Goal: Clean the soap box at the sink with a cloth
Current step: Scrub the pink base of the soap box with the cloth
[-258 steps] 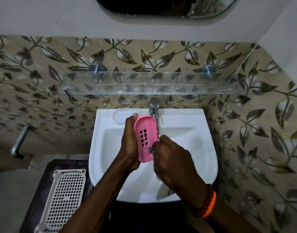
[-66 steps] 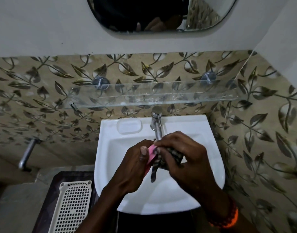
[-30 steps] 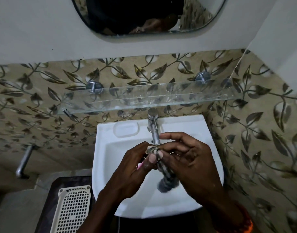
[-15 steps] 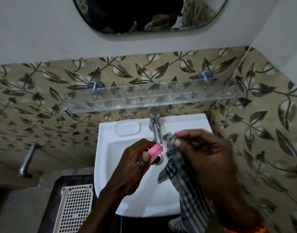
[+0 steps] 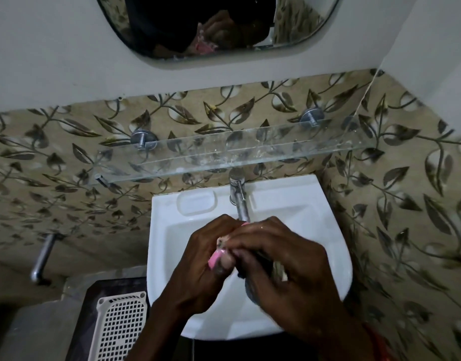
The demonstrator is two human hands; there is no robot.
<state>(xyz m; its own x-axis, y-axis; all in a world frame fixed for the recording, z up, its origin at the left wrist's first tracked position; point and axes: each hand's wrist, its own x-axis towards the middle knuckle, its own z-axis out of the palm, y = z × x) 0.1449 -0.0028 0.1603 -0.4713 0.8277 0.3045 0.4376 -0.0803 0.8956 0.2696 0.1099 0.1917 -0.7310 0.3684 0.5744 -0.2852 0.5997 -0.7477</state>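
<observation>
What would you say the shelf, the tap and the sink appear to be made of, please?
Shelf: clear glass or acrylic, since the leaf-patterned tiles show through it, with whitish specks on its surface; which of the two is hard to tell. Tap: metal, likely chrome-plated, going by its bright grey sheen. Sink: glossy white, probably glazed ceramic, judging by its smooth rounded rim and soft reflections.

A glass shelf (image 5: pixel 224 155) is fixed on the leaf-patterned tiles (image 5: pixel 406 178) under a mirror (image 5: pixel 172 27), and a white perforated basket (image 5: pixel 120 332) stands at lower left.
</observation>
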